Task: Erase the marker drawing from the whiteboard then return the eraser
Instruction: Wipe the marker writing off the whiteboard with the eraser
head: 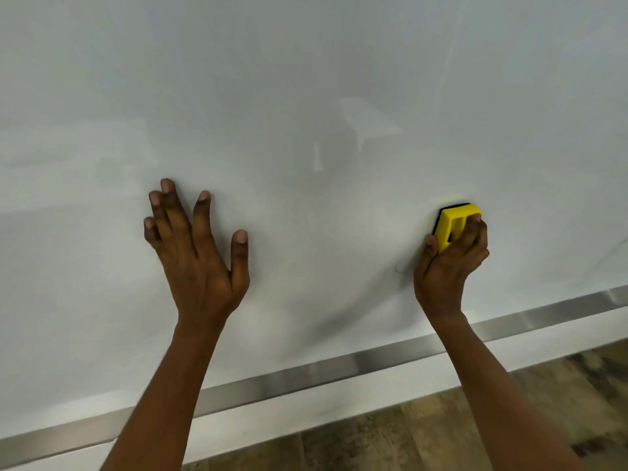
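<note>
Your right hand (448, 263) grips the yellow eraser (453, 222): thumb on its left side, fingers curled over the top and into its groove. The block partly hides your fingertips. The eraser's dark pad faces the whiteboard (306, 96), and only a thin black edge of it shows. The eraser sits low right on the board, above the metal strip (339, 365) along the bottom edge.

Your left hand (200, 253) is spread, fingers straight and apart, left of centre on the board. Cannot tell whether palm or only fingertips touch.

The picture cuts the board off at top, left and right. There is a faint grey mark (398, 268) just left of your right wrist, too faint to read. A thin dark trace (624, 240) at the far right is cut off. The pale streaks above centre are blurred.

Wide open board lies between your hands and above them. Below, the strip rises toward the right, then comes a white band, then wood-pattern floor (441, 433). Both forearms cross the strip.
</note>
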Demonstrator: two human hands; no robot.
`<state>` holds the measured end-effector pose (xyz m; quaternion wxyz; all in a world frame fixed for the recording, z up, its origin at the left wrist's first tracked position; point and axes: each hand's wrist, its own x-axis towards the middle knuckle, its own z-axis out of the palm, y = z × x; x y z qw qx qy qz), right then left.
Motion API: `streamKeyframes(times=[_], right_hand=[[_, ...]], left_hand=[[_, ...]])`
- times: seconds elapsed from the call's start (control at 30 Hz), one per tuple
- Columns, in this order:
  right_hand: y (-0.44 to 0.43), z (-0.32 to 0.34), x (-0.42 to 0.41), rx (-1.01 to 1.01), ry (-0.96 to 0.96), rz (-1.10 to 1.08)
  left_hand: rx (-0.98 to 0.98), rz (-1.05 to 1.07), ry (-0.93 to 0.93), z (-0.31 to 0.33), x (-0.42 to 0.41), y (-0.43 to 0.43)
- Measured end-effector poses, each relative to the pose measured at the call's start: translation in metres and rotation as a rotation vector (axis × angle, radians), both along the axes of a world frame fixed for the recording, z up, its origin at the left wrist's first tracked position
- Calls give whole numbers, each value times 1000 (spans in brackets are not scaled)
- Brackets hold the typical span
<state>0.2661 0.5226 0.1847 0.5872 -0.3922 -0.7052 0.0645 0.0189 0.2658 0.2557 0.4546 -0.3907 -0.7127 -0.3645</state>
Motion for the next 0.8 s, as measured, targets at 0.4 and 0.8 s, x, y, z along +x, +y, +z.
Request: streamKeyframes(times=[0.4, 0.8], right_hand=[[-88, -45, -61, 149, -154, 252], [19, -20, 4, -247, 301, -51]], left_hand=[[53, 188, 181, -16, -22, 18], [47, 197, 193, -16, -18, 19]])
